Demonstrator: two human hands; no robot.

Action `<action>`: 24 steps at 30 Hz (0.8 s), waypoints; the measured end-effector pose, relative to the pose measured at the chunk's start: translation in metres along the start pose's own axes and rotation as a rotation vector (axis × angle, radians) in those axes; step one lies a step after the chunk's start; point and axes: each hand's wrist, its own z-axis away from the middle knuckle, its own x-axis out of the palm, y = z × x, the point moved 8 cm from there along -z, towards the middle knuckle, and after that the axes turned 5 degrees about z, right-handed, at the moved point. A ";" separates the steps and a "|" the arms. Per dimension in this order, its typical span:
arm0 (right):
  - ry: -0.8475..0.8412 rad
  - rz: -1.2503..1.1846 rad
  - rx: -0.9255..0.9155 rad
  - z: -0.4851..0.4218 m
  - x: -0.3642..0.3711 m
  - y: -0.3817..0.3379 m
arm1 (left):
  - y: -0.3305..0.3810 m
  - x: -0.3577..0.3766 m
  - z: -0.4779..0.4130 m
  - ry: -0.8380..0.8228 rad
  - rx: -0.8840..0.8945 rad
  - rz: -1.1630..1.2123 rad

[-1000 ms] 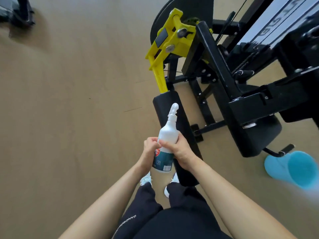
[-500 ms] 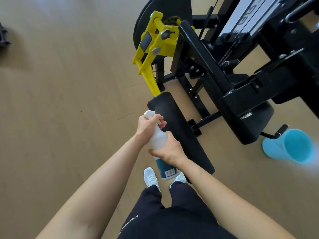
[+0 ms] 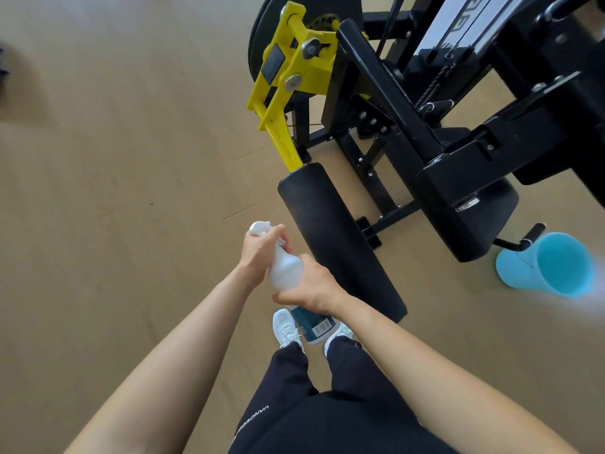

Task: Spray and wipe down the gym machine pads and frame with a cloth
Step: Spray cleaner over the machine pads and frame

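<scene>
1. The spray bottle (image 3: 284, 268) is held at the centre of the frame, tilted, with its head toward the upper left and its base toward the lower right.
2. The left hand (image 3: 260, 252) grips the bottle's head. The right hand (image 3: 312, 290) grips its body just below and to the right.
3. The roller pad (image 3: 337, 237) lies just right of the bottle, running from the centre down to the right, behind the right hand.
4. The lever arm (image 3: 284, 93) rises from the pad's upper end toward the top centre.
5. The machine frame (image 3: 393, 103) fills the upper right.
6. A cup (image 3: 553, 263) lies on the floor (image 3: 114, 158) at the right edge, just beside the frame.
7. The shoes (image 3: 284, 326) stand below the bottle's base.
</scene>
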 end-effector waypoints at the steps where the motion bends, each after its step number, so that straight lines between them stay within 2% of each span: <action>1: -0.001 -0.004 0.008 0.002 0.002 0.004 | -0.005 0.001 0.001 0.011 -0.007 -0.010; 7: -0.044 -0.054 0.004 0.013 0.008 0.029 | -0.035 0.002 0.012 0.023 -0.003 -0.037; 13: -0.190 -0.101 -0.022 0.032 0.026 0.062 | -0.069 -0.001 0.038 0.185 -0.052 -0.116; 20: -0.157 -0.183 0.036 0.059 0.032 0.127 | -0.102 0.034 0.068 0.103 -0.012 -0.280; 24: -0.230 -0.237 0.023 0.087 0.029 0.173 | -0.139 0.056 0.092 0.115 -0.079 -0.382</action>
